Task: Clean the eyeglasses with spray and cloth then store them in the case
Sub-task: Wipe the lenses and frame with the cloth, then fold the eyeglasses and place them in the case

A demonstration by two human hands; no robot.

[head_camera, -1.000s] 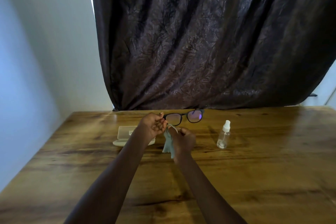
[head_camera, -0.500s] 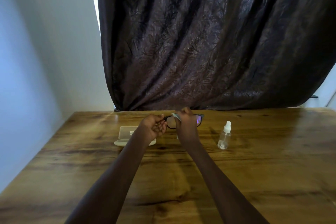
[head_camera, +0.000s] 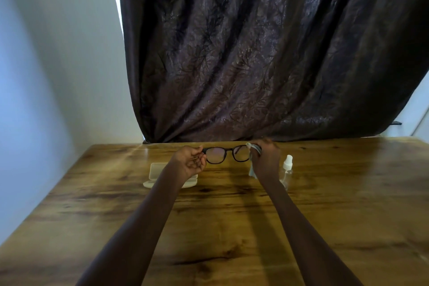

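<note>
- The eyeglasses (head_camera: 227, 154), dark-framed, are held up in the air above the wooden counter (head_camera: 232, 227), lenses facing the person, stretched between both hands.
- The left hand (head_camera: 189, 162) has its grip pinched on the left end of the frame, at the hinge; thumb and fingertips close on it while the other fingers curl loosely underneath.
- The right hand (head_camera: 265, 160) has its grip pressed together around the right end of the frame, with a pale blue cleaning cloth (head_camera: 252, 170) caught between fingers and frame. A fold of the cloth shows at the top of the fingers, and a tail of it hangs down past the wrist.
- Whether the cloth covers the right lens edge or only the temple I cannot tell; the hand hides that spot.
- The spray bottle (head_camera: 287, 169), small and clear with a white nozzle, stands upright on the counter just beside the right wrist, partly hidden by it.
- The glasses case (head_camera: 156, 175), cream-coloured, sits open on the counter under and behind the left forearm, which hides much of it.
- Both bare forearms reach forward from the near edge of the counter.
- Behind the counter hangs a dark brown patterned curtain (head_camera: 255, 53), with a pale wall (head_camera: 58, 65) to the left.
</note>
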